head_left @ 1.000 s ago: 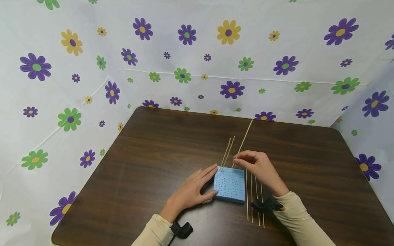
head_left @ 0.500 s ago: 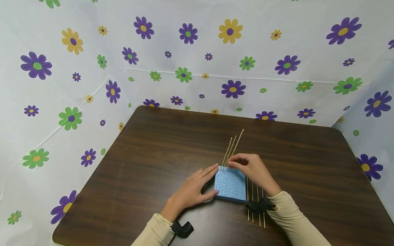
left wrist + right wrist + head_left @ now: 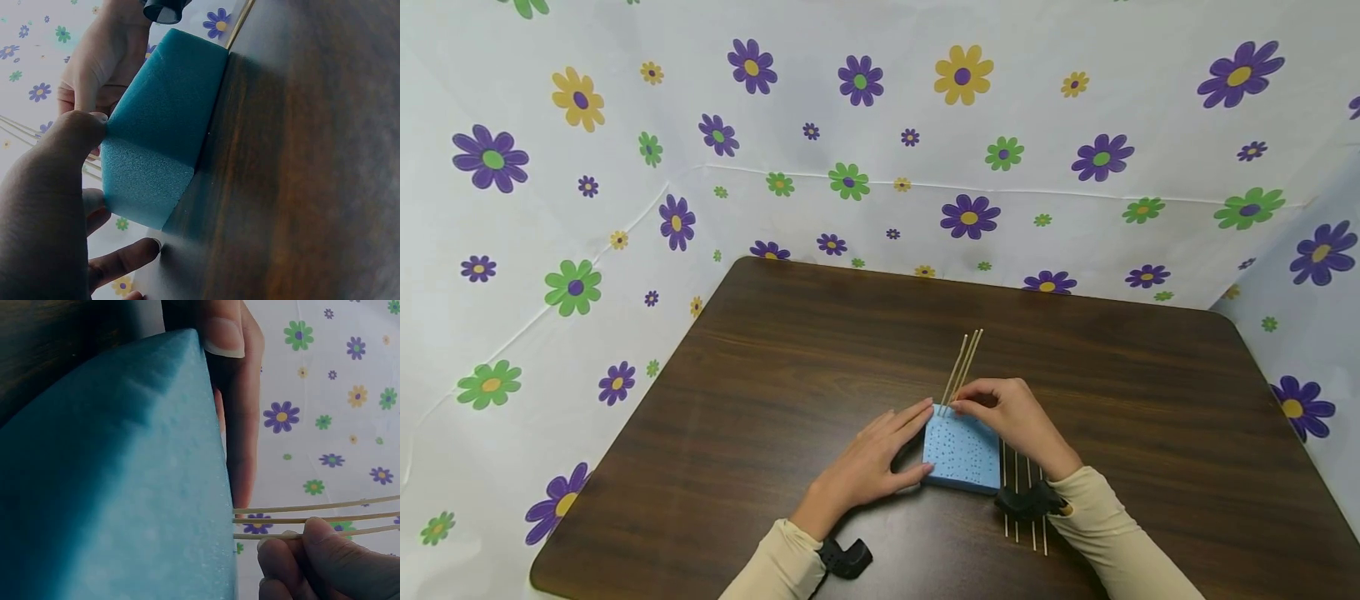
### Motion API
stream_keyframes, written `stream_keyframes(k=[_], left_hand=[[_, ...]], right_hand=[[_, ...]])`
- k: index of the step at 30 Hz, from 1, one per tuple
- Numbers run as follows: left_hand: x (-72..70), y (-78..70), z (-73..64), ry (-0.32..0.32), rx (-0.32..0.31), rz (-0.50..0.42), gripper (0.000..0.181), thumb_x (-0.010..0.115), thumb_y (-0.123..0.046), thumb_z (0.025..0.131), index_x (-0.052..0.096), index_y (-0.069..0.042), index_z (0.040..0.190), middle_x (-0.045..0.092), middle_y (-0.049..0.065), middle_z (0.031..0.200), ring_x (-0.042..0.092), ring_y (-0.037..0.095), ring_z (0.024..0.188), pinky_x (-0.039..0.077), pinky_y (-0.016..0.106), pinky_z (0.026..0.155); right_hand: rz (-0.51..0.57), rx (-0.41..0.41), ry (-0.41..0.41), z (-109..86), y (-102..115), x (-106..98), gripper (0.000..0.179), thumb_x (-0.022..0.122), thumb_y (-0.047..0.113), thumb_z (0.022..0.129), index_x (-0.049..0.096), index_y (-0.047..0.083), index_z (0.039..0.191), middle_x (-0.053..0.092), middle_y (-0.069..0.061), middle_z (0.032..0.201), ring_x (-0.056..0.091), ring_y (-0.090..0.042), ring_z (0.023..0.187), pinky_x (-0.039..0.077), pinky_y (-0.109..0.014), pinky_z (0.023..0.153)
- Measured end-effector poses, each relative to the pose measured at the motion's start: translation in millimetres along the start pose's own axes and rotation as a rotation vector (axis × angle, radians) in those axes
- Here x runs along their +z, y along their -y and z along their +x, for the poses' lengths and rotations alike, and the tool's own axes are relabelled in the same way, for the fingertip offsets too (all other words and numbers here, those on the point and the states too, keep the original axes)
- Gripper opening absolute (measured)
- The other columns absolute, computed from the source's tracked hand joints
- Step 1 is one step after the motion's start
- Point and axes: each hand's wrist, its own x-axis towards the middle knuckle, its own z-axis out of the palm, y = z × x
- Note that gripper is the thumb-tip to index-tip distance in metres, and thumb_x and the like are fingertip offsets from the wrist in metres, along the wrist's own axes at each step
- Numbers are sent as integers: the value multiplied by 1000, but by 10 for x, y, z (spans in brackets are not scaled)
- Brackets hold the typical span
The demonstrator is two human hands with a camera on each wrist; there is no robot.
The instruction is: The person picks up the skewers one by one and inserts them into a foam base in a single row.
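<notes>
Three sticks (image 3: 269, 520) in one block (image 3: 961, 457), left hand (image 3: 867, 461) spread, right hand (image 3: 1013, 415) pinching one stick

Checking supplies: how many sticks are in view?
7: three standing sticks at the back of the blue block, one pinched by the right hand; four loose sticks right of the block, partly hidden by the wrist camera.

A black wrist camera (image 3: 1030, 502) and the right hand (image 3: 1015, 421) hid stretches of the loose sticks (image 3: 1006, 527) on the table (image 3: 812, 350), whose near edge fell outside the head view. Both sleeves (image 3: 778, 562) were cropped below. Dark marks (image 3: 951, 435) on the blue block (image 3: 962, 454) were too small to count; standing sticks (image 3: 281, 521) ran off the right wrist view's edge.
</notes>
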Motion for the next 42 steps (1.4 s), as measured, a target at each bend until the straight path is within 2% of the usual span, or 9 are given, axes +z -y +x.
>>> stream_keyframes(k=[16, 28, 34, 38, 42], left_hand=[[1, 0, 4, -3, 2, 1, 76, 57, -51, 104, 26, -21, 167, 31, 0, 173, 39, 17, 155, 36, 56, 125], [-3, -12, 9, 0, -3, -8, 77, 57, -51, 104, 26, -20, 167, 31, 0, 173, 39, 18, 155, 35, 56, 126], [-3, -11, 1, 4, -4, 3, 77, 57, -51, 104, 26, -20, 167, 30, -1, 173, 39, 18, 155, 36, 56, 125], [3, -8, -11, 11, -10, 0, 77, 58, -50, 104, 25, -20, 167, 29, -1, 173, 38, 17, 155, 35, 55, 126], [5, -4, -5, 5, 0, 7, 77, 58, -50, 104, 25, -20, 168, 30, 0, 173, 38, 17, 156, 35, 55, 126]], right_hand=[[-39, -33, 2, 6, 10, -11, 7, 80, 17, 92, 83, 15, 98, 80, 5, 91, 65, 0, 76, 58, -20, 70], [-6, 28, 45, -26, 26, 4, 6, 77, 18, 95, 78, 15, 100, 78, 5, 91, 67, -1, 80, 59, -22, 73], [-20, 33, 71, -58, 7, -24, 14, 76, 19, 96, 77, 13, 109, 78, 4, 98, 70, -6, 87, 60, -23, 77], [-35, 53, 36, -111, -57, -108, 17, 76, 17, 96, 77, 12, 113, 79, 1, 103, 69, -7, 87, 59, -22, 76], [-49, 103, -29, -193, -191, -265, 16, 72, 17, 99, 76, 11, 113, 79, -3, 100, 64, -7, 80, 56, -21, 69]])
